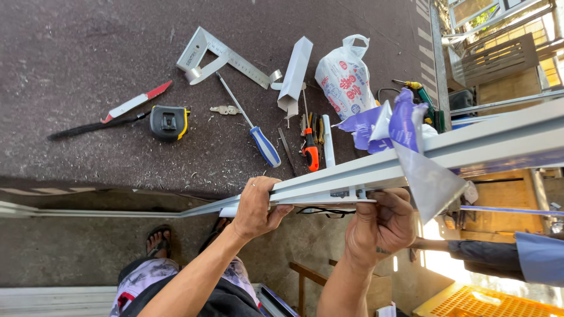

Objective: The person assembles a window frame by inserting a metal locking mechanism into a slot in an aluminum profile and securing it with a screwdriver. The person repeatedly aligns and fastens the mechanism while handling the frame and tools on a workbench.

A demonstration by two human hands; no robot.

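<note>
Your left hand (255,206) and right hand (380,226) sit side by side on the long rail (352,176). Behind the rail, tools lie on the surface (88,47): the tape measure (169,122) far left, the screwdriver (252,126) in the middle, the bag (343,76) to the right. The square ruler (217,56) lies behind the screwdriver.

Beside your tape measure (169,122), you've two screwdrivers (263,144), one square (226,57), one plastic bag (345,79), one knife (136,103); your two hands (255,208) beneath
</note>
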